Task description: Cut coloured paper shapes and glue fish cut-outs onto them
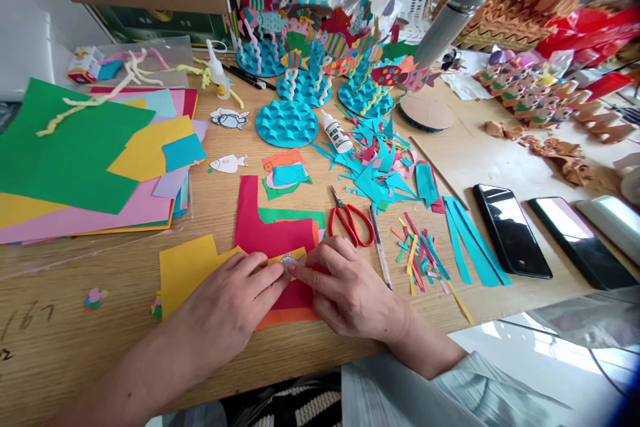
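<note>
A small grey-and-white paper fish (294,258) lies on a strip of yellow paper, above stacked red paper (246,213) and orange paper (287,315). My left hand (235,297) is closed at the fish's left end, its fingertips bunched at the cutout. From the right, my right hand (350,290) holds the fish's lower edge with its index finger, the other fingers curled. Both thumbs are mostly hidden. Yellow paper (185,273) spreads beside my left hand. Red-handled scissors (353,223) lie just beyond my right hand, with a pen (381,247) alongside.
Coloured sheets (70,153) are stacked at left. Glue bottles (337,132) stand or lie near a blue textured disc (287,123). Blue paper scraps (380,167), thin strips (423,253) and phones (513,230) lie to the right. Finished fish models (320,73) and a thermos (455,17) stand behind.
</note>
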The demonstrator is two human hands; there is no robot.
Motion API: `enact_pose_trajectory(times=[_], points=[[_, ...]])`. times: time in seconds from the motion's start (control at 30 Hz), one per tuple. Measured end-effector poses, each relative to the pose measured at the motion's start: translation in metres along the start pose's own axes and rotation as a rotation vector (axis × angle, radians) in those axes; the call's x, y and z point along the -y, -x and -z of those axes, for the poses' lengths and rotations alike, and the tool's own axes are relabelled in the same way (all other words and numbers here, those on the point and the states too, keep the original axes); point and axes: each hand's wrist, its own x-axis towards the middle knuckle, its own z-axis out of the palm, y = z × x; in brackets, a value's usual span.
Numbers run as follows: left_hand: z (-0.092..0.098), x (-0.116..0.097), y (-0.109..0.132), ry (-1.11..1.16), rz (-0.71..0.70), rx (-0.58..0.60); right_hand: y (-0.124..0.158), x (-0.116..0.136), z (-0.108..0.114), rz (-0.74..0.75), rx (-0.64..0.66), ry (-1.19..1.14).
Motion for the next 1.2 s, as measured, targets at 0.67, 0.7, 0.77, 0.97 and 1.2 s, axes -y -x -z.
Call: enact_pose_trajectory(times=[0.67, 0.7, 0.77, 0.97, 1.2], points=[[0.012, -0.016, -0.009, 0.047, 0.219, 0.092, -0.005, 0.008, 0.0, -0.022, 0.053, 0.139], [0.013, -0.021, -0.011, 0.01, 0.228, 0.096, -0.005, 0.008, 0.001, -0.024, 0.068, 0.153], [0.013, -0.032, -0.015, -0.056, 0.27, 0.081, -0.004, 0.009, 0.001, -0.03, 0.098, 0.178], [-0.012, -0.072, -0.022, -0.17, 0.516, -0.15, -0.001, 0.01, 0.001, -0.044, 0.12, 0.203], [-0.032, -0.098, -0.022, -0.242, 0.612, -0.241, 0.014, 0.013, 0.03, -0.042, -0.006, 0.151]])
